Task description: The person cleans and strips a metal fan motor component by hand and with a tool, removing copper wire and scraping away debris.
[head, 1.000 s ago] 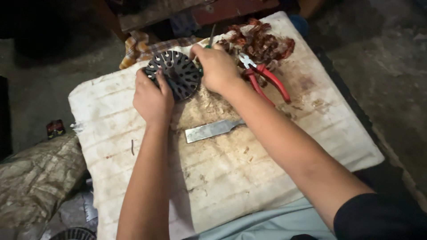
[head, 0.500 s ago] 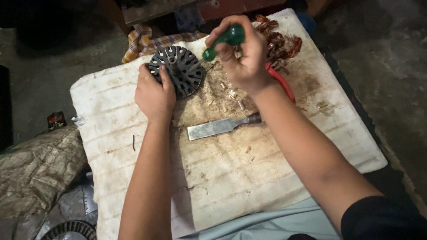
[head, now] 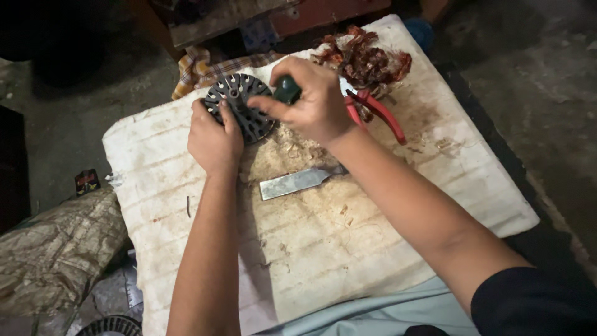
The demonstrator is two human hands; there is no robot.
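Your left hand [head: 214, 138] is gripping the slotted metal core [head: 242, 107] on the stained white board [head: 348, 242]; your right hand [head: 314, 102] is clasping a green-handled tool [head: 286, 89]. Dark concrete floor [head: 535, 68] is surrounding it.

Stator by left fingers: dark grey slotted round metal stator [head: 244, 106].
Handle inside right fingers: dark green rounded tool handle [head: 287, 89].
Pliers beyond right fingers: red-handled pliers [head: 373, 112].
Board beneath fingers: off-white stained ribbed board [head: 348, 230].
Cloth beyond fingers: yellow-brown checked cloth [head: 205, 68].
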